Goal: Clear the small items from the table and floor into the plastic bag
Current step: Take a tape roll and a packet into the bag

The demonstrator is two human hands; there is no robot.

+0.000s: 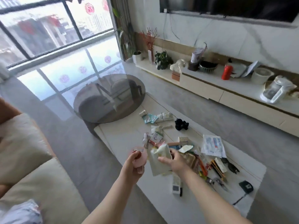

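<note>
Bright living room, glossy grey floor (77,143), large window on far left, long low cabinet (210,88) along right wall, beige sofa (32,183) at near left. In middle, white rectangular tabletop (129,138), with round dark glass table (110,97) touching its far left corner. Scattered over tabletop: small packets, black hair clip (181,124), white printed pouch (213,145), scissors (220,183), white remote (176,185). Left hand (135,165) closed around small pink round object (140,156), held above near left edge of tabletop. Right hand (174,160) just beside, fingers pinching pale cream plastic bag (159,159), hanging above tabletop between both hands.
</note>
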